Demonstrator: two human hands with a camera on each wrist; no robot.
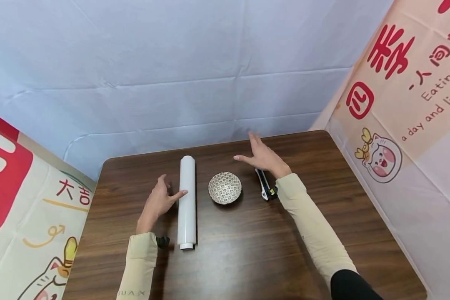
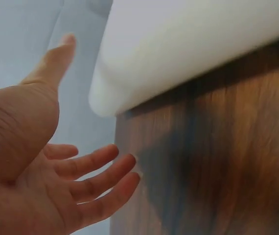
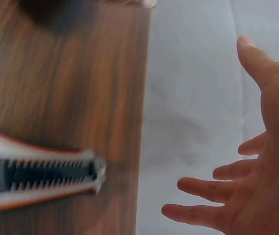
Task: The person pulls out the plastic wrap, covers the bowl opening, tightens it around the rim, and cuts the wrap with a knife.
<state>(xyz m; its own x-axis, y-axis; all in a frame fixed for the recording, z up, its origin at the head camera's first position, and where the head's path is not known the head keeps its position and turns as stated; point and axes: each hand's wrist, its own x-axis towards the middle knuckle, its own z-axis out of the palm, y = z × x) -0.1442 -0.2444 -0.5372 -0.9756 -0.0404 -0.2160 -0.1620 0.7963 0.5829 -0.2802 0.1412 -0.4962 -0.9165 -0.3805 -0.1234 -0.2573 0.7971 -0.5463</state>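
A long white roll of plastic film (image 1: 187, 204) lies lengthwise on the wooden table. Just left of it is my left hand (image 1: 160, 200), fingers spread and thumb reaching over the roll's edge; the left wrist view shows the palm holding nothing beside the white roll (image 2: 144, 54). My right hand (image 1: 264, 156) is held above the far right part of the table, thumb and fingers apart. Below and beside it lies a utility knife (image 1: 262, 183), its ridged black slide track (image 3: 51, 175) showing in the right wrist view. A small patterned bowl (image 1: 225, 188) sits between roll and knife.
The dark wooden table (image 1: 240, 258) has rounded far corners. Behind it hangs a pale cloth (image 1: 165, 83), close to the far edge. Printed cloths with red characters and cartoon cats flank it at the right (image 1: 408, 125) and left (image 1: 56, 233).
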